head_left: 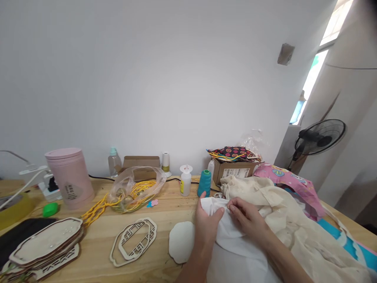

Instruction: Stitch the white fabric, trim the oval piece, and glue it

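Note:
White fabric point(235, 251) hangs from both my hands over the front of the table. My left hand point(207, 220) grips its upper edge, with the thumb pressed on top and the fingers behind. My right hand point(246, 216) pinches the cloth between thumb and fingertips, close to the left thumb. Whether a needle or another small thing is in that pinch is too small to tell. Just behind the hands stands a teal thread cone point(204, 183). A pale scalloped panel point(182, 242) lies flat beside my left wrist.
Cream fabric point(282, 212) is heaped at the right, before a cardboard box point(232, 169) and a pink bag point(294, 184). A white-topped bottle point(185, 181) stands behind. Leftward are cut-out wooden frames point(135, 240), a bag of yellow cords point(138, 192), stacked panels point(47, 239) and a pink canister point(70, 179).

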`<state>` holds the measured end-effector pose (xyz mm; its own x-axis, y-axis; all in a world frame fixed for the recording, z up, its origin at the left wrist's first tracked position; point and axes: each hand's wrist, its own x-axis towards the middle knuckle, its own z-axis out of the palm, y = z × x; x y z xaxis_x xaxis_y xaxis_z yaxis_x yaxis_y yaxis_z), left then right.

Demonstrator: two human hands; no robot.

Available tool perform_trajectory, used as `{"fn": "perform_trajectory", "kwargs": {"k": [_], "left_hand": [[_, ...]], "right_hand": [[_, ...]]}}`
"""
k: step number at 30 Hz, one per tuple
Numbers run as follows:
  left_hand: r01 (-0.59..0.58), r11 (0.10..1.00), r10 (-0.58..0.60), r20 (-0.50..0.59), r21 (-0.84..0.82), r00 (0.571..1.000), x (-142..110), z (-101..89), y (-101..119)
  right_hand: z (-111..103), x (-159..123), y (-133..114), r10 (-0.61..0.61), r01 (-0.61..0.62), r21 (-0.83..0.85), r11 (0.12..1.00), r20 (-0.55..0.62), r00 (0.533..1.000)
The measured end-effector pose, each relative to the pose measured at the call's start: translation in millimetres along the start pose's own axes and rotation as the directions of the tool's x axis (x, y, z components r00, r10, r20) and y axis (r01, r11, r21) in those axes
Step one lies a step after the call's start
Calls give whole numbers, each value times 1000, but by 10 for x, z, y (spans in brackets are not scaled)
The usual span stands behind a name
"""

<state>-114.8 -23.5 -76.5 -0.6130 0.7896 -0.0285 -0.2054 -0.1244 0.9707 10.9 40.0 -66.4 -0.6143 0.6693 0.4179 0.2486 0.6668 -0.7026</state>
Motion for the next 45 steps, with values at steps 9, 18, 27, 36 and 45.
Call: {"fn": "perform_trajectory", "kwargs": {"k": [9, 18, 27, 36, 45], "left_hand": [[-13, 997, 20, 94, -77, 995, -24, 6, 31], [-17, 977, 47, 136, -214, 990, -47, 19, 48], [-14, 969, 52, 146, -248, 988, -45, 11, 49], [-30, 993, 41, 97, -113, 994, -73, 27, 125], [51, 976, -30, 99, -211, 995, -46, 31, 87]], "right_hand": [[-47, 0, -90, -91, 89, -98, 991, -21, 996], [-75, -1, -109, -113, 101, -136, 986, -81, 990], [-71, 17, -83, -164, 154, -98, 983, -103, 981], [-44, 28, -56, -152, 138, -115, 984, -119, 981], [-33, 24, -94, -148, 136, -102, 985, -123, 981]]}}
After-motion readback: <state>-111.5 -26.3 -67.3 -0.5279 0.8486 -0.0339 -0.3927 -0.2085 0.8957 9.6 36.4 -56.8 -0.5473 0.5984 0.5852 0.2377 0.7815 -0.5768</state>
